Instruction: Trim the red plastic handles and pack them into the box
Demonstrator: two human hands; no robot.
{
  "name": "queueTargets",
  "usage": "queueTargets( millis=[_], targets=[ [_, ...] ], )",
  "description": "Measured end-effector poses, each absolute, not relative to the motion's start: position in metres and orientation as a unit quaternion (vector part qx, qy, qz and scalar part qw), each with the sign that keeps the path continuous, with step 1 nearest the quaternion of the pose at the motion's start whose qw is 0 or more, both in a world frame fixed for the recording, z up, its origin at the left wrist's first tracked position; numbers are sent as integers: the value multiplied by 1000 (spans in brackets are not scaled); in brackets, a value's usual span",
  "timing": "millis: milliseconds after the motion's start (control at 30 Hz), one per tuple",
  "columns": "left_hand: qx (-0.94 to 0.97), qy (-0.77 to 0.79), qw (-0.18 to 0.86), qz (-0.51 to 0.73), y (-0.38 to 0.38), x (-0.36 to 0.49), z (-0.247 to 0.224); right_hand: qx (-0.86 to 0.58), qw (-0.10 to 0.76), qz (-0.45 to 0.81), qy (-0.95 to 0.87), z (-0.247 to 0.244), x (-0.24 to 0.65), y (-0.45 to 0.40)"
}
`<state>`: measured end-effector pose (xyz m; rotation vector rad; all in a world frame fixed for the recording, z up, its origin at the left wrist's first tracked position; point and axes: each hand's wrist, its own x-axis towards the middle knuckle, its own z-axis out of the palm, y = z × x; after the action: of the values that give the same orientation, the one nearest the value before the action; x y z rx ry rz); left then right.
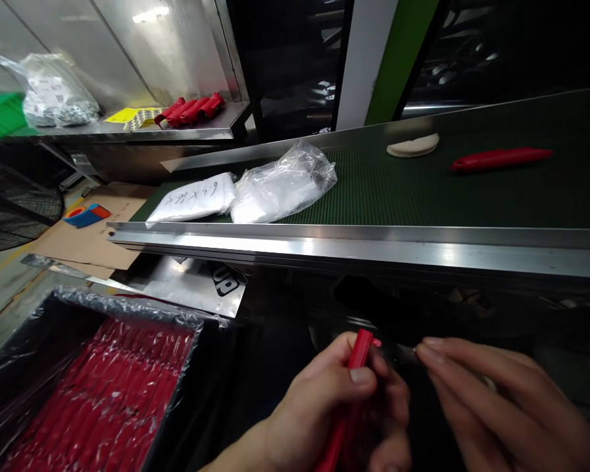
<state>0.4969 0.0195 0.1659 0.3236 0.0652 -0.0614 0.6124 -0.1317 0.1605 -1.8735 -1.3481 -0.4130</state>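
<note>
Part [360, 350], red | betw L thumb [341, 384] & fingers [397, 393] | top end exposed

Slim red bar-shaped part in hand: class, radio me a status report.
Left hand gripping slim red bar-shaped part. Right hand apart from it; unclear whether it holds anything. Silvery metal conveyor rail beyond both hands, not between them.

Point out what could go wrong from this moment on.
1. The red part, gripped in the left hand away from any support, might slip and drop into the dark space beneath it.
2. The right hand has its fingertips close together; anything small pinched there, too unclear to make out, could be lost against that dark background.
3. The clear plastic bag lies near the metal rail and might snag if moved.
</note>
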Motion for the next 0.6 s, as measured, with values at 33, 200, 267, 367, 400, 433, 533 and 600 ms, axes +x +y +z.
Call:
queueTargets(
  millis=[33,200,267,367,400,433,533,600],
  targets=[
    [161,43,985,-33,20,497,167,-728,371,-168,-552,161,612,-132],
    [164,107,980,-28,18,497,183,-721,323,-181,-586,162,615,-134],
    [156,97,982,-31,17,498,186,-724,310,-183,-588,162,618,-135],
    [149,85,985,-36,16,498,185,-729,297,-184,-589,160,621,-137],
    [142,86,985,-36,16,497,183,-729,294,-187,-588,159,621,-138],
    [135,88,986,-37,15,496,181,-730,292,-190,-588,159,622,-139],
    [104,96,989,-43,12,493,173,-733,287,-191,-586,159,620,-139],
    [86,99,990,-48,10,491,168,-744,295,-180,-572,159,614,-137]
  ],
)
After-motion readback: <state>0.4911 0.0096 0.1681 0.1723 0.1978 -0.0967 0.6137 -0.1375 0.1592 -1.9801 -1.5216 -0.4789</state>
